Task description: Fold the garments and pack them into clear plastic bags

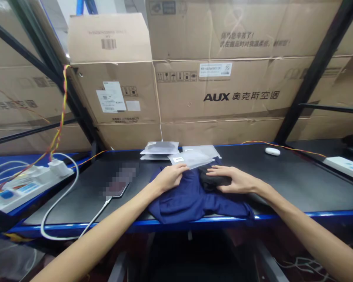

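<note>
A dark blue cloth point(179, 203) lies bunched at the middle of the table's front edge. My left hand point(172, 177) is closed at the near edge of a translucent plastic bag point(191, 158) with a small white label, above the blue cloth; the fingertips pinch the bag. On the right, my right hand point(233, 179) rests with fingers stretched out over a bundled black item point(208, 181) lying on the blue cloth. The palm side of this hand is hidden. More flat translucent bags point(160, 148) are stacked just behind.
A phone point(119, 188) with a white charging cable lies left on the black table point(297, 180). Power strips point(26, 190) sit at both sides. A small white case point(272, 151) is at the back right. Large cartons point(241, 109) stand behind the table between black metal posts.
</note>
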Demonstrator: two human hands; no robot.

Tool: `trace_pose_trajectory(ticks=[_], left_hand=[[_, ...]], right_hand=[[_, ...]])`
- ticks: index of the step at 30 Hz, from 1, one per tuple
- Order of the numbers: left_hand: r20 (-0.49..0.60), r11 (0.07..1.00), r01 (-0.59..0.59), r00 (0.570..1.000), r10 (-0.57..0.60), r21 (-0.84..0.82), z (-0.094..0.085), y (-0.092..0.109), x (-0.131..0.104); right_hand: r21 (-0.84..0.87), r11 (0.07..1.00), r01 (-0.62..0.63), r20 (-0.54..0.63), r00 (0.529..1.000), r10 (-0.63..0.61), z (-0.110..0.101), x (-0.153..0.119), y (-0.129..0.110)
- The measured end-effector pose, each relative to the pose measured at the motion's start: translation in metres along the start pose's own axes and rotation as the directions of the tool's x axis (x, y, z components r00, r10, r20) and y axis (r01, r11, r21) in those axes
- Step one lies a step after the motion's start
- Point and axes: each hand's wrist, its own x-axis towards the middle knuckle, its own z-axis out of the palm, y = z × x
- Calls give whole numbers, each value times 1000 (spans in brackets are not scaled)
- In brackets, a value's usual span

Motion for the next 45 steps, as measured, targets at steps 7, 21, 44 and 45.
trace_pose_trajectory(ticks=[7,21,44,45], left_hand=[[-88,976,214,972,-216,-35,2,1,4],[-184,965,261,949,-258,-10,12,-6,7],[-229,903,123,945,-233,-411,7,1,6],[-245,898,127,938,-247,-421,7,1,7]], right_hand=[[-45,999,10,-62,998,-12,5,2,-2],[-63,998,31,-314,948,-49,9,1,-18],[26,991,131,-46,990,-130,29,51,-20],[10,993,116,-72,991,-115,30,52,-22]])
